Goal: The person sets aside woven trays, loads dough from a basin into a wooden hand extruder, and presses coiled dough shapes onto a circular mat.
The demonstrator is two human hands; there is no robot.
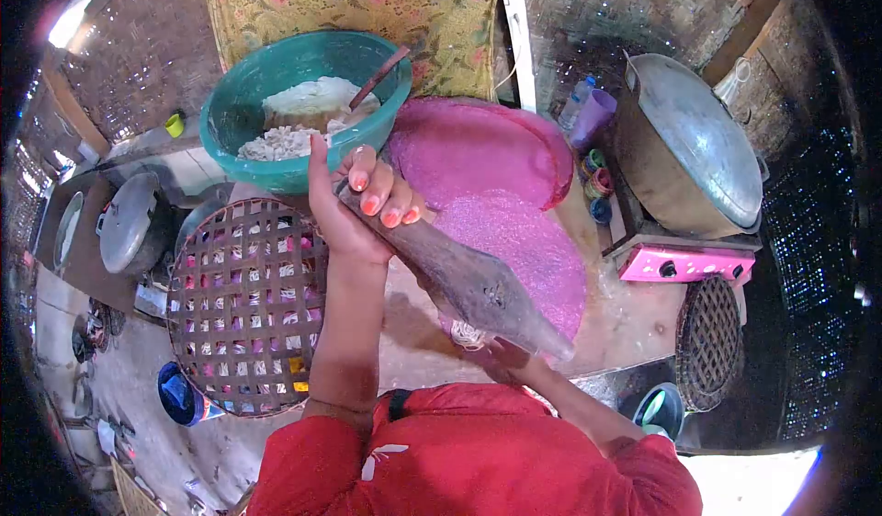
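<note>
Basin [217, 132] with white lumps [279, 144] inside

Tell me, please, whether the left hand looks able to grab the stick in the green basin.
Probably not without freeing itself: the left hand grips a long dark object, though the stick appears uncovered at its upper end.

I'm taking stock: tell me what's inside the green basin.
Inside the green basin lie a white mass and smaller white lumps; a brown stick leans on the rim. The floor beneath is covered, and the left hand hides part of the near wall.
</note>
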